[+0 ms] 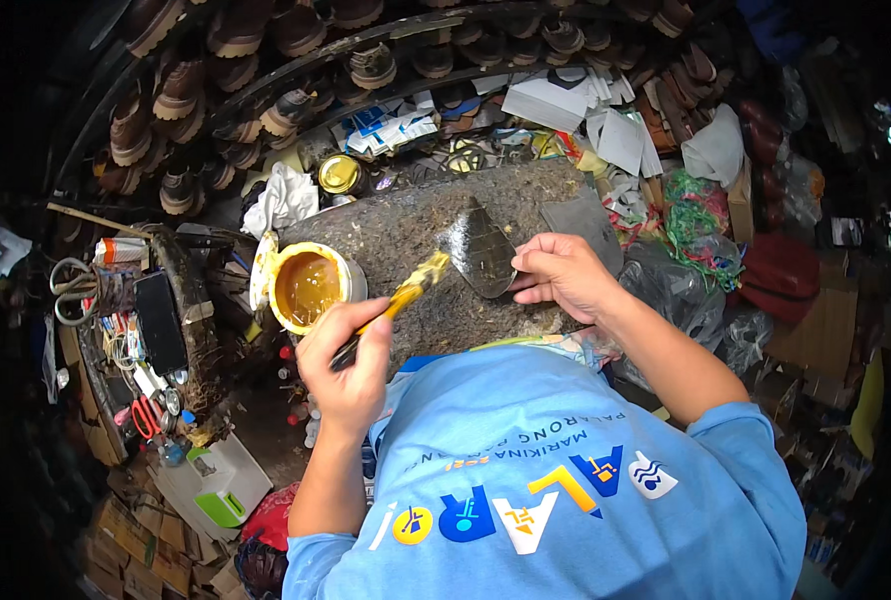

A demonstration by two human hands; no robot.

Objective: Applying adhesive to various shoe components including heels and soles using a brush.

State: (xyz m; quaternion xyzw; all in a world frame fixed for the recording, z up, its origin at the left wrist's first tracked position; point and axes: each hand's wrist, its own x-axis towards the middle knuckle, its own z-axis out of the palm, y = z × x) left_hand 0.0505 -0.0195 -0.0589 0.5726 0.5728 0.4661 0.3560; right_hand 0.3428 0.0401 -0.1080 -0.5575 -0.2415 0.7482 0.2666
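Observation:
My left hand is closed round the handle of a brush, its bristles coated with yellowish glue-like paste. The bristles are just left of a dark, flat, pointed piece, perhaps leather or rubber, with a shiny wet-looking patch on its upper left. My right hand pinches that piece by its right edge, over a rough, crusted work board. Left of the board's middle stands an open tub of amber paste, its rim smeared yellow. A grey flat sheet lies behind my right hand.
Racks of brown shoes curve along the far side. A yellow-lidded jar and crumpled white paper stand behind the tub. At left, a cluttered tray holds a phone and red-handled scissors. Plastic bags lie at right.

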